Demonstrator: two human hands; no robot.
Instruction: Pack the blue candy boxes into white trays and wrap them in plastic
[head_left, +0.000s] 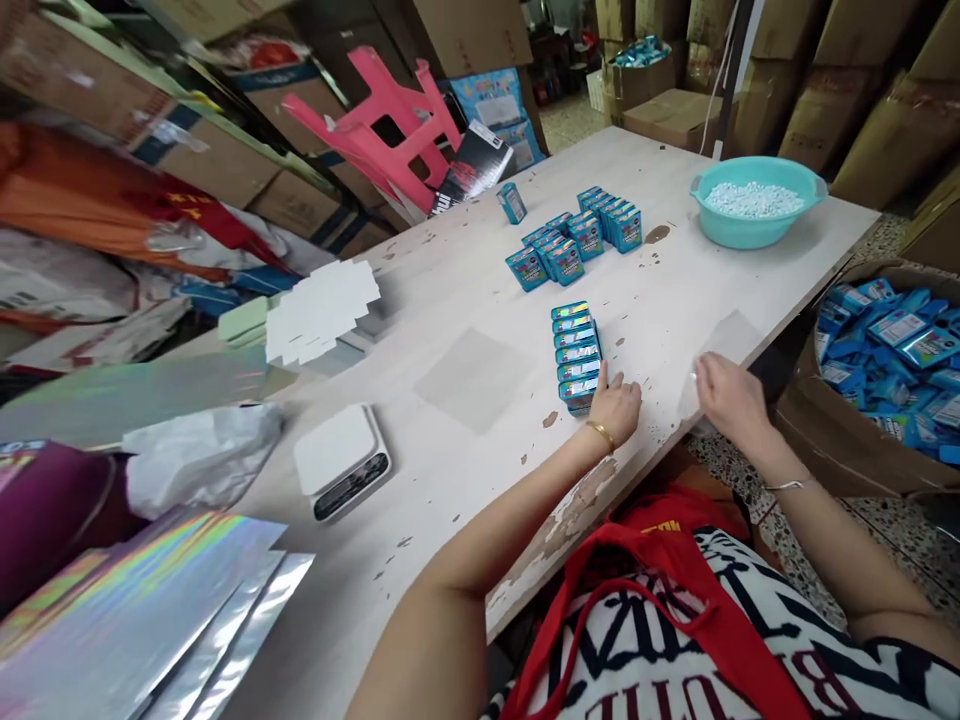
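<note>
A short row of small blue boxes (577, 350) stands on the white table in front of me. My left hand (616, 408) is at the near end of this row, its index finger stretched out against the boxes and its fingers apart. Further right, at the table's near edge, my right hand (731, 400) pinches a clear plastic bag (731, 340), part of which lies on the tabletop. Left of the row, a translucent square sheet (476, 380) lies flat. Beyond it, several more blue boxes (566, 262) stand in groups, and a single blue box (512, 203) is apart from them.
A turquoise basin (750, 232) of small white pieces stands at the far right. Below the right edge is a carton (825, 450) full of blue packets. A white scale (337, 455), stacked white card (322, 315) and shiny silver sheets (172, 600) occupy the left.
</note>
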